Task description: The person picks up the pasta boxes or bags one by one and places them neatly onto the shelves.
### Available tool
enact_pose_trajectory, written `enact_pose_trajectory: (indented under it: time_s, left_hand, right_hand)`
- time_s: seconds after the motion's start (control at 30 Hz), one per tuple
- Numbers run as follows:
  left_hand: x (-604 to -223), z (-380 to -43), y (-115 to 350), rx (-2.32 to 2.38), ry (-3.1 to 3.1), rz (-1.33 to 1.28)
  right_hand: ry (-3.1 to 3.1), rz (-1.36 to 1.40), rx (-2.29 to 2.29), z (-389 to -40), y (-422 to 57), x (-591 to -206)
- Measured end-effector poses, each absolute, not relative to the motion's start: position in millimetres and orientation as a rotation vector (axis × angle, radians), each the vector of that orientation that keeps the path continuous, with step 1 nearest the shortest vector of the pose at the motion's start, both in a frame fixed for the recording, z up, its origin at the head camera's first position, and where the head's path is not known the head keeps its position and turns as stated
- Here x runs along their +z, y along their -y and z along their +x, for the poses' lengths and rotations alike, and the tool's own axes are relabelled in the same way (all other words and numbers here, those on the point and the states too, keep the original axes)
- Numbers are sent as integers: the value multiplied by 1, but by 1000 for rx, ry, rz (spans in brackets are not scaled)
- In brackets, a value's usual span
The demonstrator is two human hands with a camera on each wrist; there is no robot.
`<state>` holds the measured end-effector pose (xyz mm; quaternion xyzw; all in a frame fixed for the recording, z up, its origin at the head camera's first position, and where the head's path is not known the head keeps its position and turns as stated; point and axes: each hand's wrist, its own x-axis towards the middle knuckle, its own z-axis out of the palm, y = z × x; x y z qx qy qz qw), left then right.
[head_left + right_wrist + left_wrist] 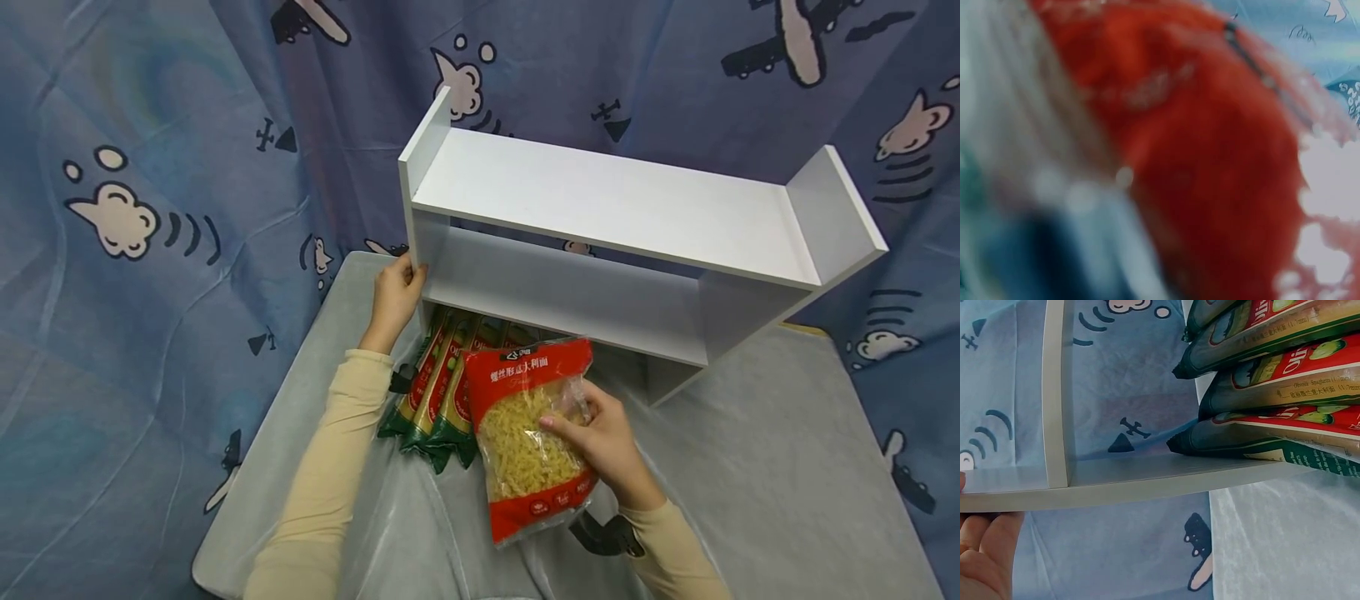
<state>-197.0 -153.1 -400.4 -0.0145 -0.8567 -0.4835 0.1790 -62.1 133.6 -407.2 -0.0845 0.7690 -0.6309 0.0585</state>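
Observation:
In the head view, my right hand [603, 442] grips the right side of a red and clear bag of spiral pasta [528, 433], thumb across its front. The bag is tilted and overlaps several spaghetti packs [438, 392] behind it. My left hand [396, 296] holds the edge of the white shelf's [570, 271] left side panel; in the left wrist view its fingers [988, 544] lie along one face of that panel. Red bag film [1197, 150] fills most of the right wrist view, blurred.
The spaghetti packs lie side by side at the shelf's lower left, their green ends sticking out in front. A grey cloth-covered table [787, 467] extends under everything. A blue patterned curtain [187, 167] hangs behind and on both sides.

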Motion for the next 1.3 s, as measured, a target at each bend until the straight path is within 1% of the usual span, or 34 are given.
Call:
enact_pose_trajectory:
  time_s: [0.1, 0.37, 0.6, 0.9, 1.3]
  left_hand:
    - [-401, -197, 152, -1365, 2428, -43]
    - [-403, -198, 151, -1376, 2427, -40]
    - [-404, -199, 152, -1397, 2413, -46]
    - [-405, -197, 153, -1388, 2403, -57]
    - [-405, -199, 154, -1371, 2404, -60]
  right_hand:
    - [-2350, -320, -1932, -59, -132, -399]
    - [-2324, -636, -2064, -55, -130, -360]
    - [-2256, -791, -2169, -57, -127, -336]
    - [-2216, -897, -2222, -59, -126, -321]
    - [-2213, -927, -2274, -61, -123, -301]
